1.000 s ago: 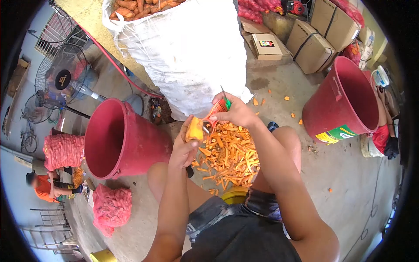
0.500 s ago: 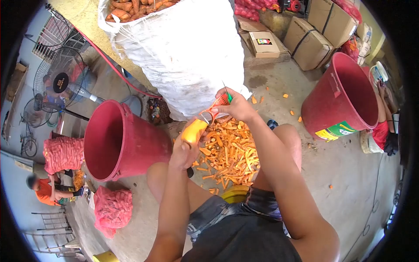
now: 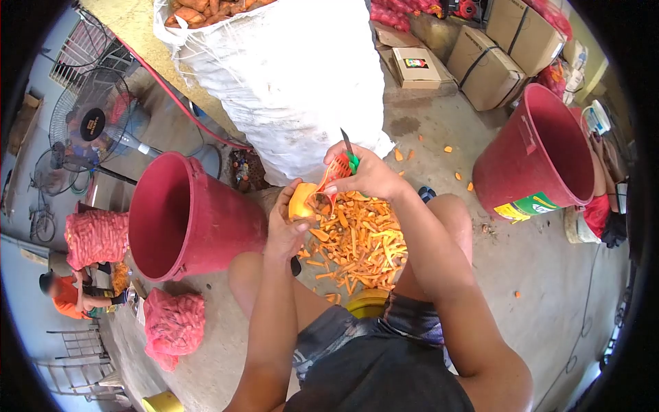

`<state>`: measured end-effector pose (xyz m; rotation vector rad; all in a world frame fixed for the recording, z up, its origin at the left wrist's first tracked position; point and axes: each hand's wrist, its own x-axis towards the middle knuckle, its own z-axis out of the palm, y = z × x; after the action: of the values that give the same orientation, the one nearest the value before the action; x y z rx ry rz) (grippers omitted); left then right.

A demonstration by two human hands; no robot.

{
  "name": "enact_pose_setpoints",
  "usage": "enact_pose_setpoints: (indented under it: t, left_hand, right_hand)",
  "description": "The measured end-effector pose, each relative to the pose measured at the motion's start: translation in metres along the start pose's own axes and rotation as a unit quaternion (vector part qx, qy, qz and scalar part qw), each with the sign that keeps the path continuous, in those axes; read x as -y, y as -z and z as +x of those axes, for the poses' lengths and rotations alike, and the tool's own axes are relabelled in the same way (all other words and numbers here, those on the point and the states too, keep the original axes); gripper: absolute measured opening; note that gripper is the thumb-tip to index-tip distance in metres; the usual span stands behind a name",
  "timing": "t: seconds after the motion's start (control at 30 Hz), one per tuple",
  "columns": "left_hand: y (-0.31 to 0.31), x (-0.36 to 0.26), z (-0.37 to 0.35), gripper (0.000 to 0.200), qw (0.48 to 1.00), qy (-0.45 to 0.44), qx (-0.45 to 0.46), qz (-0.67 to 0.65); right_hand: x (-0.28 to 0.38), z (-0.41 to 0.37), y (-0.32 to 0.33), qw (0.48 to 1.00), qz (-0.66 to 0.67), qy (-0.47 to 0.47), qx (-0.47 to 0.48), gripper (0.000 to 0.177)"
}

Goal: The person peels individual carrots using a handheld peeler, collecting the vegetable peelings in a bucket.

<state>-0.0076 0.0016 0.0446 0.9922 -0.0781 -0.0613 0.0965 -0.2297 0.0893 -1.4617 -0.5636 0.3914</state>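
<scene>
My left hand (image 3: 285, 226) is closed around a thick, orange root vegetable (image 3: 302, 201) with a smooth, bright surface. In my right hand (image 3: 367, 173) is a red-orange peeler (image 3: 337, 167), its head right against the vegetable's near side. A small knife with a green handle (image 3: 353, 163) is also tucked in the right hand, its dark blade pointing up and away from me. Beneath both hands, a pile of orange peelings and scraps (image 3: 367, 240) covers the floor between my legs. A yellow tub rim (image 3: 367, 302) shows close to my lap.
A big white sack (image 3: 309, 75) filled with orange-brown roots (image 3: 213, 8) stands ahead. Red bins flank me, one left (image 3: 226, 223) and one right (image 3: 491, 154). Pink net bags (image 3: 175, 319), a fan (image 3: 93, 123) and a seated person (image 3: 65, 295) are at left; cardboard boxes (image 3: 480, 69) stand back right.
The vegetable has been turned and tipped more upright in my left hand, which rose slightly. My right hand shifted a little left and down, and the knife blade shows more plainly.
</scene>
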Motion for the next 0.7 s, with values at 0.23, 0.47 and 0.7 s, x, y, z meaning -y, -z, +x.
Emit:
enact_pose_setpoints:
  t: [0.23, 0.47, 0.7]
  left_hand:
    - [-0.001, 0.005, 0.001, 0.112, 0.998, -0.010, -0.018, 0.055]
    - [-0.010, 0.004, -0.001, 0.115, 0.998, 0.001, -0.009, 0.056]
    - [-0.005, -0.005, -0.005, 0.122, 0.998, -0.033, 0.051, 0.020]
  right_hand:
    - [0.005, -0.003, -0.005, 0.998, 0.057, -0.011, 0.038, 0.042]
    - [-0.004, 0.001, -0.005, 0.998, 0.049, 0.004, 0.040, 0.042]
    - [-0.038, 0.020, 0.019, 0.991, 0.036, -0.077, -0.104, 0.037]
